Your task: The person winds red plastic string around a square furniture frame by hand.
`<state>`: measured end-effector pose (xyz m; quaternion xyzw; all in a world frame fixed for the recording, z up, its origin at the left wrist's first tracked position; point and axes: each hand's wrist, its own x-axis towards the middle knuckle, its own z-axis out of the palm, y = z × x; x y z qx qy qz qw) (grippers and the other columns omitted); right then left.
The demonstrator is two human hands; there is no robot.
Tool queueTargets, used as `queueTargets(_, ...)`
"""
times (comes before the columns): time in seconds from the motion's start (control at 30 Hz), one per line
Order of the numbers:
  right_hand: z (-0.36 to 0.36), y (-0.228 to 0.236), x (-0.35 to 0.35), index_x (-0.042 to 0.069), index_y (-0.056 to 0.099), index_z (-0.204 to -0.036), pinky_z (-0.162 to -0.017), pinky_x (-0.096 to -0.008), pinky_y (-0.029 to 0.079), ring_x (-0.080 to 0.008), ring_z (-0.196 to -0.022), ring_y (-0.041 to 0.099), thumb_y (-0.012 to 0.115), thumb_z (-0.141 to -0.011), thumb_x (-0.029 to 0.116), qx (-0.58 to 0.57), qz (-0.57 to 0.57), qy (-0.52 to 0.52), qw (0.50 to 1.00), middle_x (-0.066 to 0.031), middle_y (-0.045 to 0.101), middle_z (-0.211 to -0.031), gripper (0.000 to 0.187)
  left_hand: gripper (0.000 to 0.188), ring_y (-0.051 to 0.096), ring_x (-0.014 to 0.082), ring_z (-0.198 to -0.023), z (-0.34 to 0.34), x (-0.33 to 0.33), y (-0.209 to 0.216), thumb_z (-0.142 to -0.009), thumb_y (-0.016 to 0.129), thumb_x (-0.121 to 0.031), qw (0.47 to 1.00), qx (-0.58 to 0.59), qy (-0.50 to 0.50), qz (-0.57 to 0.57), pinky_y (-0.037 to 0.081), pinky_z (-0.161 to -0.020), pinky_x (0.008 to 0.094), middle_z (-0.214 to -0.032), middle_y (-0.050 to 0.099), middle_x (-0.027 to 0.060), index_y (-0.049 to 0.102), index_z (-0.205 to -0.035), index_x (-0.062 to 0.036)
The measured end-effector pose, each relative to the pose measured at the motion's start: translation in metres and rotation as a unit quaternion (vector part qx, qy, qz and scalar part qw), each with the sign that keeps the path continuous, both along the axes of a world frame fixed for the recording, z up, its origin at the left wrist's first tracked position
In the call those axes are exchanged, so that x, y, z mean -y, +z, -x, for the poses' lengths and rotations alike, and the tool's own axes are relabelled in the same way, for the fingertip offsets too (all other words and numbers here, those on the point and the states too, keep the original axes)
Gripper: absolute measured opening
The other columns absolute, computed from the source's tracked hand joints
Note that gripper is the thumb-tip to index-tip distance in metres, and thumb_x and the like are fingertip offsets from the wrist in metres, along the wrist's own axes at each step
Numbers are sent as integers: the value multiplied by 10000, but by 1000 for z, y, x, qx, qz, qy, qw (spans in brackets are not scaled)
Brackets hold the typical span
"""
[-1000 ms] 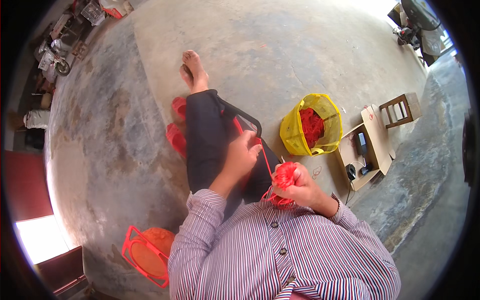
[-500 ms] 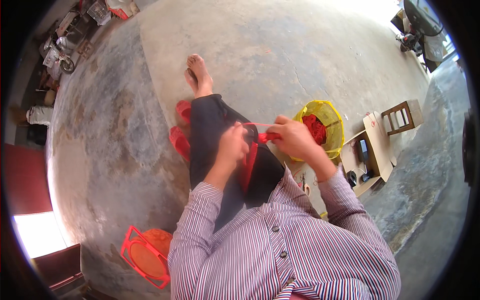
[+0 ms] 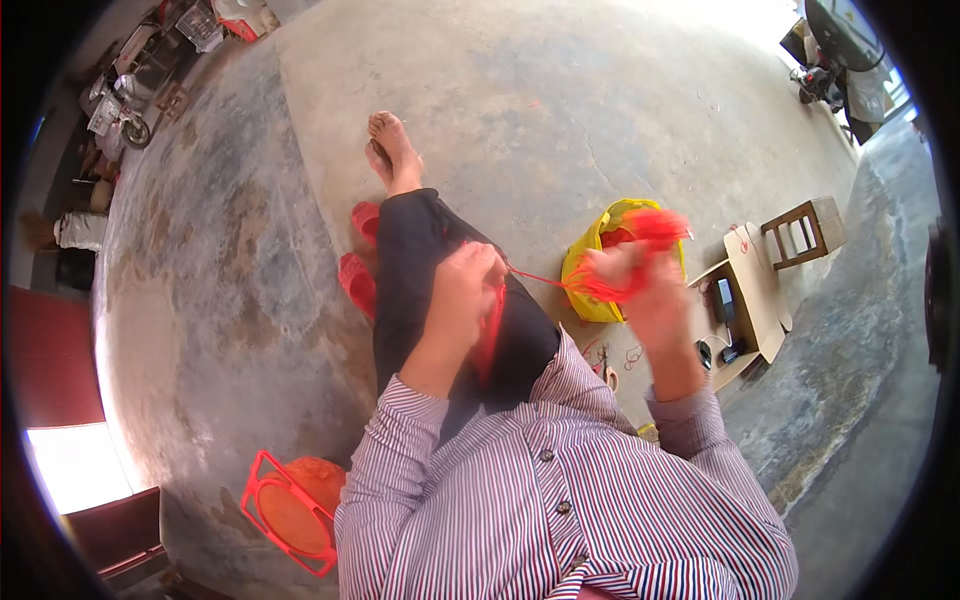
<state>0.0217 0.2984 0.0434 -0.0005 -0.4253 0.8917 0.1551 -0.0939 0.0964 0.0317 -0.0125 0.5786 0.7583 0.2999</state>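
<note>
A red cord (image 3: 535,278) is being stretched taut between the two hands, just above the lap. The left hand (image 3: 468,285) is being held closed over the knee, fingers curled around the cord's near end, with more red cord hanging below it against the dark trousers (image 3: 430,290). The right hand (image 3: 640,285) is being raised out to the side, blurred with motion, fingers wrapped around a loose red bundle (image 3: 640,255); exactly how tightly it is being gripped cannot be told.

Progress is being judged as mid-way: a fair bundle is already being carried on the right hand, yet more red material is being seen inside the yellow basket (image 3: 590,290) just beyond, so plenty appears left.

Room is being offered generously on the bare concrete floor (image 3: 560,110) ahead. On the right, the swing is being hemmed in by the basket, the cardboard box (image 3: 745,300) and a small wooden stool (image 3: 805,230). Red sandals (image 3: 360,270) are being kept beside the leg, and a red stool (image 3: 290,510) is lying low left, well apart.
</note>
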Motion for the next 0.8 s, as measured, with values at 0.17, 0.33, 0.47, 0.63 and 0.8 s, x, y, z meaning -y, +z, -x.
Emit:
queueTargets(0.17, -71, 17, -56, 109, 479, -883, -513, -248, 345, -67, -433, 341, 425, -1024, 439, 10, 88, 14, 996, 48, 392, -569, 363, 241, 357, 62, -392, 11, 4, -32, -970, 518, -230, 998, 53, -15, 20, 211, -351, 207, -628, 521, 39, 509, -779, -85)
queueTargets(0.33, -125, -19, -48, 4, 575, -1152, -415, -227, 252, -28, -445, 316, 525, -971, 239, 343, -135, 60, 928, 81, 361, -601, 301, 198, 370, 59, -395, 16, 4, -46, -933, 552, -170, 993, 105, -51, 23, 236, -343, 211, -672, 578, 73, 469, -770, -97)
queueTargets(0.47, -115, -85, -51, 22, 568, -1142, -417, -218, 262, -36, -458, 335, 553, -972, 230, 393, -128, 44, 910, 58, 406, -643, 269, 143, 384, 56, -415, 8, 5, -50, -889, 593, -129, 992, 125, -14, 0, 276, -356, 218, -738, 607, 91, 479, -809, -93)
queueTargets(0.63, -76, -68, -18, 10, 562, -1135, -522, -261, 437, -111, -585, 513, 560, -958, 390, 266, 133, 151, 943, -40, 573, -776, 419, 123, 572, 180, -691, -43, 9, -40, -827, 680, -67, 876, -446, 10, 186, 474, -645, 313, -781, 573, 70, 586, -829, 11)
queueTargets(0.8, -45, -47, 52, -3, 549, -1258, -849, -325, 527, -162, -959, 628, 526, -939, 574, 252, 9, 255, 933, -68, 636, -1117, 659, 342, 618, 155, -994, -96, 4, -8, -900, 657, -29, 967, -220, -125, -23, 472, -924, 295, -1114, 631, 66, 565, -1229, -12)
